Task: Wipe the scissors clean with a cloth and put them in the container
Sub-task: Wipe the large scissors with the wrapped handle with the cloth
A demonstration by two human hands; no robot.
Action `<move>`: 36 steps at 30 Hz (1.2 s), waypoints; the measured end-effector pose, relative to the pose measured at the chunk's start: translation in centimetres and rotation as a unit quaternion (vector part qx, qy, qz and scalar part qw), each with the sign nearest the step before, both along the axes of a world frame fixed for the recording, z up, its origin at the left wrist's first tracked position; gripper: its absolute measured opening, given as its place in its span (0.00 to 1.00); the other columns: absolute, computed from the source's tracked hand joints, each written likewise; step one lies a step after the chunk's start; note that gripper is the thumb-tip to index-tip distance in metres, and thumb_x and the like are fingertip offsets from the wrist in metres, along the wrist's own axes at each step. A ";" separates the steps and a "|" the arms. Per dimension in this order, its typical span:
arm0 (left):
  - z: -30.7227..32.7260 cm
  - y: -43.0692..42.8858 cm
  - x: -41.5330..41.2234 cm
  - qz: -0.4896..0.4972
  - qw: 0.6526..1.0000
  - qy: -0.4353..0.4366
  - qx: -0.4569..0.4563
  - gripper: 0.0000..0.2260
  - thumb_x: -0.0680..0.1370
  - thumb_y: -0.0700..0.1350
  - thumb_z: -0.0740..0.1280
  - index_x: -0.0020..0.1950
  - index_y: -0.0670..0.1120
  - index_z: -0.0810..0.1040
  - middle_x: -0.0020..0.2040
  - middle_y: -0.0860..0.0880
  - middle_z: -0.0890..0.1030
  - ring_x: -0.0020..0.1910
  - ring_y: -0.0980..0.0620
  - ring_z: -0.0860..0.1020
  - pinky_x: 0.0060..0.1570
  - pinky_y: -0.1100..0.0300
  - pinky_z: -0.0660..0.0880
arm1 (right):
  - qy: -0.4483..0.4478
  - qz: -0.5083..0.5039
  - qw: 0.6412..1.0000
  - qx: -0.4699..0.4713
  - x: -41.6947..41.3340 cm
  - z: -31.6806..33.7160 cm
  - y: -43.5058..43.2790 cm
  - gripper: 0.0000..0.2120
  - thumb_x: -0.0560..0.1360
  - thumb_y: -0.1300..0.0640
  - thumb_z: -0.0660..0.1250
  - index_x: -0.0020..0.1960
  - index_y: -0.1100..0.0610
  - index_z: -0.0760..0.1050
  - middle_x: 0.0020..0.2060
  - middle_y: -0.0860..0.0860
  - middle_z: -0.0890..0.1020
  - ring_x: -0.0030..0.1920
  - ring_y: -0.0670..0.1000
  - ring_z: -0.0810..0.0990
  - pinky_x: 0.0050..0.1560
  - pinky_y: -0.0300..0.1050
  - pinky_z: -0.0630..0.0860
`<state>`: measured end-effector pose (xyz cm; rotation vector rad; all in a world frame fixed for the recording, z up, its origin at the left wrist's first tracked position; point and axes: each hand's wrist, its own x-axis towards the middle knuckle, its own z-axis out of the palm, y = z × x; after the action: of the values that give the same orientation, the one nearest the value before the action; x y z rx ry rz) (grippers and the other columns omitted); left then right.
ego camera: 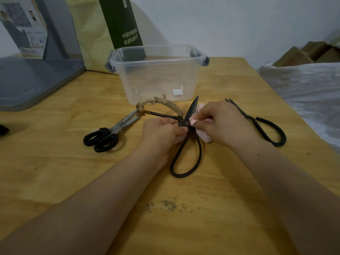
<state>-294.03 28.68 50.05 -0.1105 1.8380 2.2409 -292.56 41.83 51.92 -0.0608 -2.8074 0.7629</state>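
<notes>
Old black iron scissors [185, 157] are held above the wooden table, blades pointing up towards the container, one handle loop wrapped in tan rag. My left hand [161, 135] grips them near the pivot. My right hand [219, 122] pinches a pink cloth [203, 136] against the blade by the pivot. A clear plastic container [158, 74] with grey latches stands just behind; only a small white label shows at its bottom.
Steel scissors with black plastic handles [108, 135] lie at the left. Another black iron pair [263, 126] lies at the right. A grey lid [27, 83], a green box [123, 24] and a white plastic bag [309, 89] border the table. Dirt specks [169, 205] lie near me.
</notes>
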 end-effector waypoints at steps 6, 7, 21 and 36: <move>-0.1 0.1 -0.1 -0.004 1.000 0.005 0.003 0.09 0.72 0.26 0.66 0.45 0.37 0.80 0.43 0.42 0.84 0.45 0.47 0.83 0.46 0.59 0.81 | 0.074 -0.055 0.993 0.075 0.4 -0.2 0.0 0.08 0.77 0.54 0.64 0.54 0.52 0.80 0.53 0.49 0.75 0.53 0.52 0.75 0.50 0.47 0.72; -0.1 0.1 -0.1 -0.006 1.000 0.006 0.002 0.08 0.72 0.26 0.66 0.45 0.37 0.80 0.43 0.42 0.84 0.44 0.47 0.83 0.45 0.59 0.81 | 0.099 -0.047 0.993 0.032 0.4 -0.2 -0.2 0.09 0.77 0.53 0.65 0.54 0.52 0.80 0.54 0.49 0.75 0.54 0.51 0.75 0.51 0.47 0.72; -0.1 -0.3 -0.1 -0.020 1.000 0.009 -0.013 0.08 0.71 0.25 0.67 0.42 0.37 0.80 0.34 0.46 0.82 0.35 0.51 0.82 0.40 0.62 0.81 | 0.100 0.155 0.982 0.028 -0.3 -1.4 0.4 0.09 0.74 0.61 0.69 0.53 0.55 0.83 0.51 0.52 0.79 0.53 0.55 0.77 0.53 0.55 0.74; 0.0 -0.2 0.0 -0.023 1.000 -0.002 0.002 0.10 0.72 0.25 0.66 0.42 0.39 0.79 0.41 0.43 0.83 0.42 0.50 0.82 0.43 0.61 0.81 | 0.120 0.015 0.993 -0.001 -0.4 -1.4 1.5 0.07 0.73 0.60 0.69 0.50 0.56 0.83 0.51 0.47 0.76 0.53 0.48 0.74 0.53 0.40 0.69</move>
<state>-294.05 28.45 50.09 -0.0701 1.8164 2.2112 -292.96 43.33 50.51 0.0691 -2.5854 0.7282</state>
